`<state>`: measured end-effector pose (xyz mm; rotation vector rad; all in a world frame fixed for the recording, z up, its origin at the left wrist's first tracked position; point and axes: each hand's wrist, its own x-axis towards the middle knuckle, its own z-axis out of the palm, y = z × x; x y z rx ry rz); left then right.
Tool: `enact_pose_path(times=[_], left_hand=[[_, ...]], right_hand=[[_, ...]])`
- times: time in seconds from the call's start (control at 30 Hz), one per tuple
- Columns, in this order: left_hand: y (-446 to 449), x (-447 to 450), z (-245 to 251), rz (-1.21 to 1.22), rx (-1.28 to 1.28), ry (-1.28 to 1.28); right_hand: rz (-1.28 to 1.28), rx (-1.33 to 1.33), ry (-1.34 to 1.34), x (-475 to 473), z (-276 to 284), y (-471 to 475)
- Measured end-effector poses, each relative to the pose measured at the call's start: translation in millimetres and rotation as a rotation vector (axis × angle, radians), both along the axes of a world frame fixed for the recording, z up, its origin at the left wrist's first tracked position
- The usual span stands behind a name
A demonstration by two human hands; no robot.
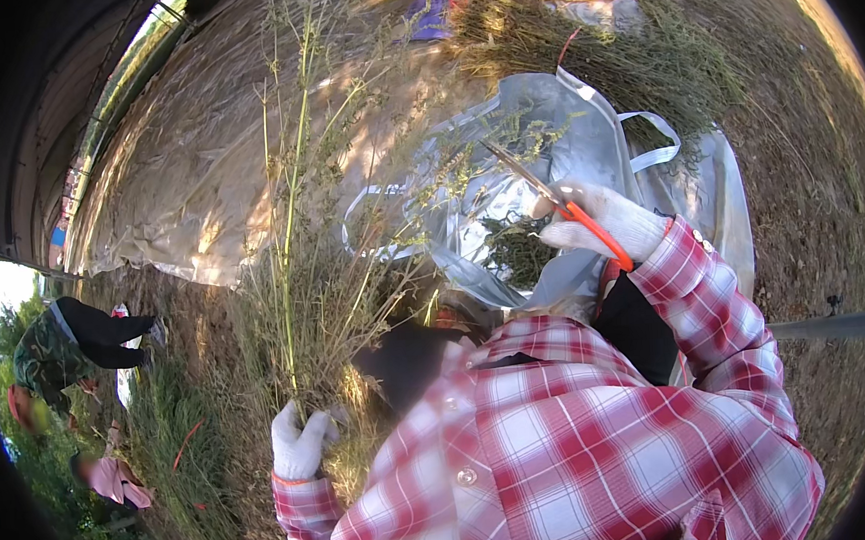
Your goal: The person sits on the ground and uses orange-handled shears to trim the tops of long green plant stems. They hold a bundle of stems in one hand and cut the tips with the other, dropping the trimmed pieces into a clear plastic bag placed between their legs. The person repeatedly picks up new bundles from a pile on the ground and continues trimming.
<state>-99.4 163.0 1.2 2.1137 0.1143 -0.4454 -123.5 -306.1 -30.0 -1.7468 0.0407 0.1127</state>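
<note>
My left hand [299, 439], in a white knit glove, grips the lower ends of some tall dried plant stems [293, 197]. The stems stand up from the fist, with thin leafy side branches spreading toward the bag. In my right hand [609, 216], also gloved in white, is a pair of scissors [527, 173] with orange handles. Its blades point up and left over the mouth of a large white woven bag [595, 119]. Cut dark green plant bits [520, 252] lie inside the bag. Leafy sprigs partly cover the bag's far side.
A large heap of cut plants [614, 69] lies beyond the bag, and another pile [182, 453] is at the left. A pale ground sheet [184, 167] spreads over the soil. Two people, one in a camouflage top [51, 357] and one in pink [112, 480], are at the left.
</note>
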Motion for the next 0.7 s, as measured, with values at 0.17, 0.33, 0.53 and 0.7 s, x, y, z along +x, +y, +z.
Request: enact_pose_path(times=[0.17,0.33,0.53,0.7], left_hand=[[5,2,-3,-0.032,0.018,-0.001],[12,2,-3,-0.027,0.052,0.065],[9,2,-1,0.008,-0.014,0.05],[13,5,-7,0.004,0.001,0.033]], right_hand=[[-0.01,-0.081,0.034,7,-1,-1],[-0.028,-0.119,0.036,8,-1,1],[0.036,-0.111,0.011,-2,-10,-5],[0.004,-0.137,-0.015,-9,-12,-7]])
